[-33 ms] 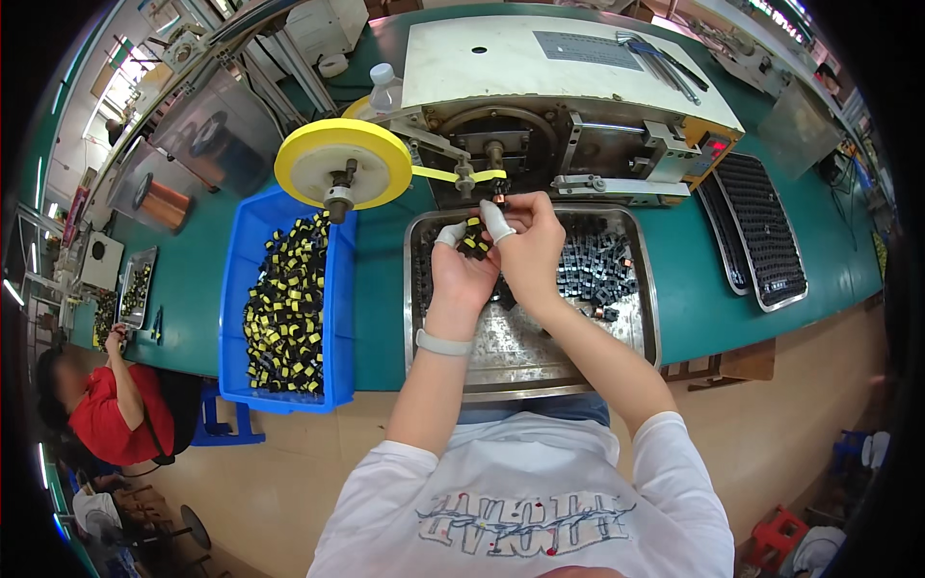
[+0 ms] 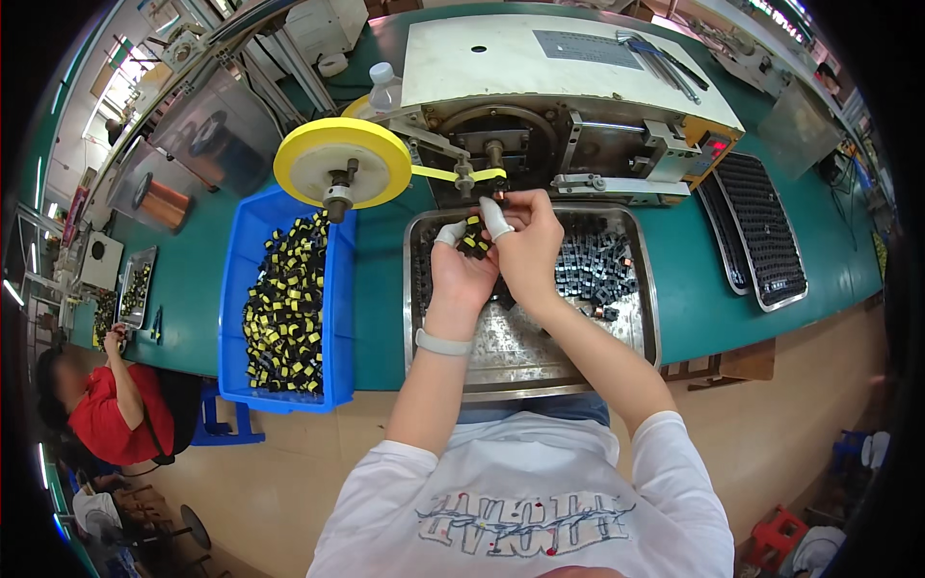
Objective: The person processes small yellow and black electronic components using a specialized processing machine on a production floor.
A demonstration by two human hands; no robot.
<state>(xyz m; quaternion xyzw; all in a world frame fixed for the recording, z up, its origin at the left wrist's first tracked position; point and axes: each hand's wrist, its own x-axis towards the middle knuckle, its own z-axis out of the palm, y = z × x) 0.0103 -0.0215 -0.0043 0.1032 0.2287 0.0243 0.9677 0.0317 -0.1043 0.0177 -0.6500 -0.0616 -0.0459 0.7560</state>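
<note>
My left hand (image 2: 461, 275), white caps on its fingertips, is closed around several small black coil bobbins wrapped in yellow tape (image 2: 473, 238). Beside it, my right hand (image 2: 532, 249) pinches a small bobbin with bare copper winding (image 2: 499, 196) at the front of the tape-wrapping machine (image 2: 462, 77). From the yellow tape roll (image 2: 390, 154), a strip of yellow tape (image 2: 438, 173) runs over a guide roller to that bobbin. Under both hands lies a metal tray (image 2: 520, 390) with many dark bobbins (image 2: 593, 265) toward its right and back. The right fingertips partly hide the pinched bobbin.
Left of the tray stands a blue bin (image 2: 342, 318) full of yellow-taped bobbins. Two racks of black parts (image 2: 761, 231) lie at the right. Hand tools (image 2: 660, 63) rest on the machine, a bottle (image 2: 385, 89) behind the roll. A person in red (image 2: 111, 414) sits far left.
</note>
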